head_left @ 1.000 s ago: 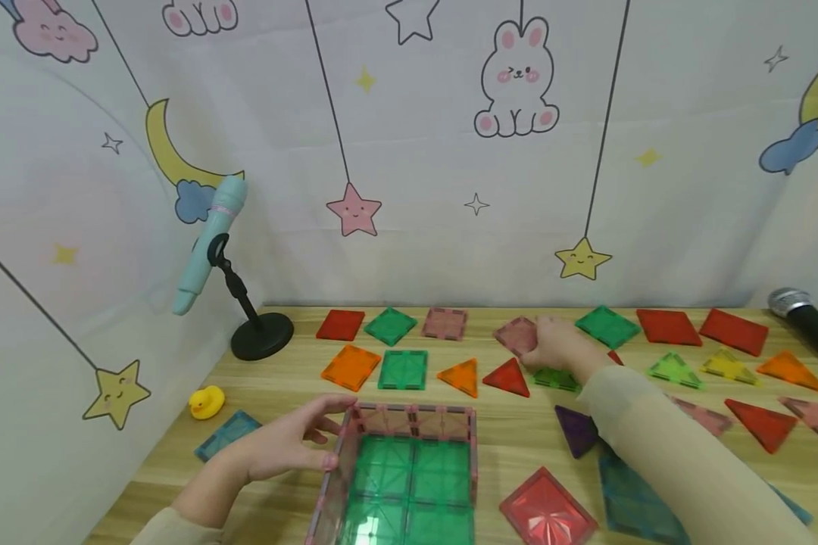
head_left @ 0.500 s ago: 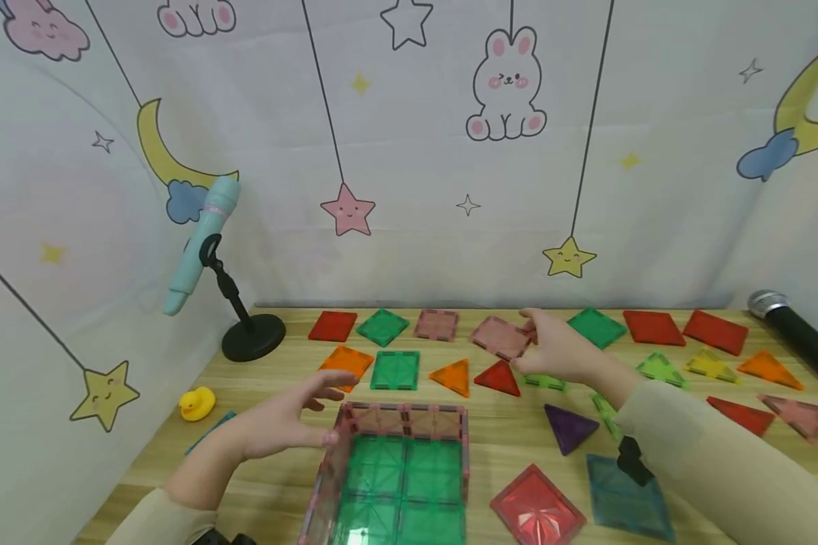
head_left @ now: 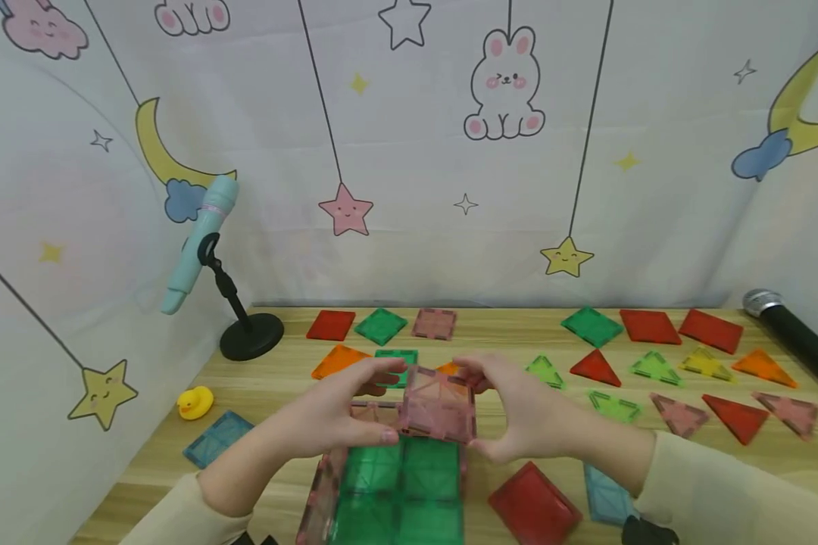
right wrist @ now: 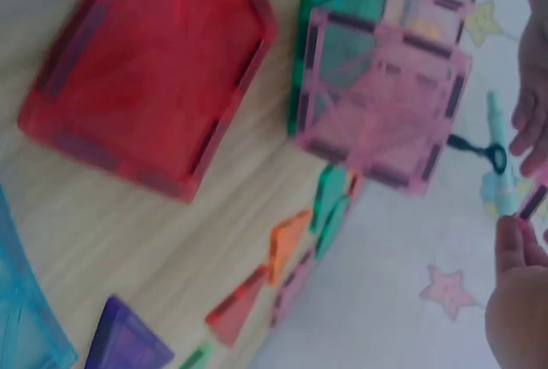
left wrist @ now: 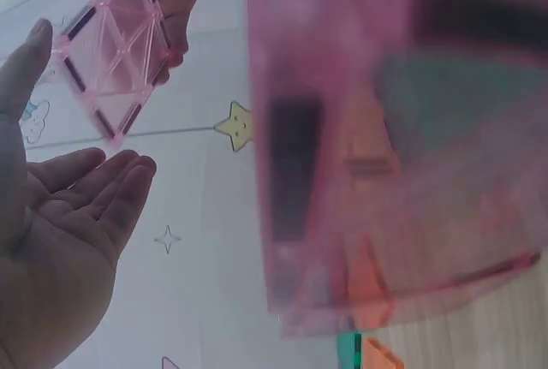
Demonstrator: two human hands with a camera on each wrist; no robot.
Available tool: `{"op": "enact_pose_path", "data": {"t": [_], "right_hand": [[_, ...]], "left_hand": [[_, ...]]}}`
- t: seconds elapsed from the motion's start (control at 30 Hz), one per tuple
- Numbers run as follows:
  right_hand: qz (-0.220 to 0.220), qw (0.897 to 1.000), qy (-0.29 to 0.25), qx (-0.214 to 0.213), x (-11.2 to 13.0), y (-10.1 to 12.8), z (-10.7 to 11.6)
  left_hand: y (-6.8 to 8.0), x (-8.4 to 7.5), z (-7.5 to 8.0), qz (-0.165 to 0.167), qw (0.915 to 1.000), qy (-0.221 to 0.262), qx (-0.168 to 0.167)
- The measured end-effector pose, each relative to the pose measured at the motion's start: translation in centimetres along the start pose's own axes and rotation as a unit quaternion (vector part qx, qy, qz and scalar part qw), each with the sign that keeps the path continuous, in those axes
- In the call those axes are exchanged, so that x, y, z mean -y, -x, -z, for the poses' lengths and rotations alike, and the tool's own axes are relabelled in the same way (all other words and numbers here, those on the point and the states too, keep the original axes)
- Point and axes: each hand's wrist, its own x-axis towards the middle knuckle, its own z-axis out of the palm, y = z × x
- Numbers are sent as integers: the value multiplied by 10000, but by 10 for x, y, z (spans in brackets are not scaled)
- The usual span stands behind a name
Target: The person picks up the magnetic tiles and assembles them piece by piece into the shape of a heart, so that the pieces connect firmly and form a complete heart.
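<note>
A pink square magnetic tile (head_left: 438,405) is held up over the far end of an open-topped box of pink-walled (head_left: 322,492) magnetic tiles with a green floor (head_left: 398,496). My right hand (head_left: 535,412) grips the tile by its right side. On the left, my left hand (head_left: 323,415) has its fingers spread by the tile's other side. The left wrist view shows a small gap between those fingers and the tile (left wrist: 120,56). A blurred pink wall (left wrist: 300,155) fills that view's right part.
Red, orange, green, yellow and pink tiles lie along the back and right. A red tile (head_left: 535,503) and a blue tile (head_left: 607,492) lie right of the box. Left stand a blue tile (head_left: 220,439), a yellow duck (head_left: 195,403) and a toy microphone (head_left: 201,242); another microphone (head_left: 791,333) lies far right.
My right hand has lifted the pink tile from the back row and brought it left and nearer, over the box. My left hand has left the box wall and moved right towards the tile.
</note>
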Motion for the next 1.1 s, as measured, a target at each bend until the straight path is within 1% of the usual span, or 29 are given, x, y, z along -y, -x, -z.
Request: {"op": "enact_pose_path", "data": {"t": [0.07, 0.13, 0.23, 0.33, 0.43, 0.5, 0.57, 0.6, 0.67, 0.73, 0.77, 0.8, 0.83, 0.9, 0.93, 1.0, 1.1], "right_hand": [[79, 10000, -7, 21, 3, 1, -3], [18, 10000, -27, 50, 6, 3, -4], [-162, 9997, -64, 158, 8, 5, -7], [-195, 9987, -298, 364, 11, 7, -11], [-118, 9979, -442, 468, 15, 6, -17], [-127, 9971, -592, 452, 19, 5, -21], [-199, 9964, -737, 378, 25, 4, -26], [-292, 9951, -876, 349, 27, 3, -28], [-561, 9905, -1212, 319, 33, 4, -31], [-736, 9876, -1354, 286, 36, 7, -32], [-810, 9863, -1410, 295, 36, 10, -32], [-869, 9851, -1450, 312, 35, 13, -32], [-852, 9853, -1441, 329, 34, 16, -31], [-680, 9876, -1355, 400, 30, 24, -31], [-594, 9887, -1306, 430, 28, 29, -31], [-611, 9894, -1213, 513, 25, 38, -31], [-633, 9899, -1095, 637, 21, 49, -34]], "left_hand": [[-1, -3, -3, -136, 9998, -115, -58], [-1, -5, -6, -236, 9993, -257, -121], [-1, -6, -10, -313, 9990, -276, -145], [-1, -7, -14, -481, 9981, -339, -197], [-1, -8, -18, -842, 9948, -462, -328], [-1, -9, -21, -1138, 9922, -402, -325], [0, -11, -25, -1280, 9914, -144, -225], [0, -13, -26, -1270, 9918, -11, -166], [2, -16, -29, -1120, 9935, 162, -91], [4, -18, -29, -828, 9958, 378, -65], [6, -18, -27, -693, 9967, 406, -76], [6, -17, -24, -572, 9977, 331, -114], [7, -15, -21, -440, 9985, 301, -140], [9, -5, -13, -240, 9993, 136, -263], [9, 2, -9, -168, 9993, -33, -326], [11, 16, 0, 4, 9981, -422, -442], [13, 37, 9, 188, 9953, -819, -491]]}}
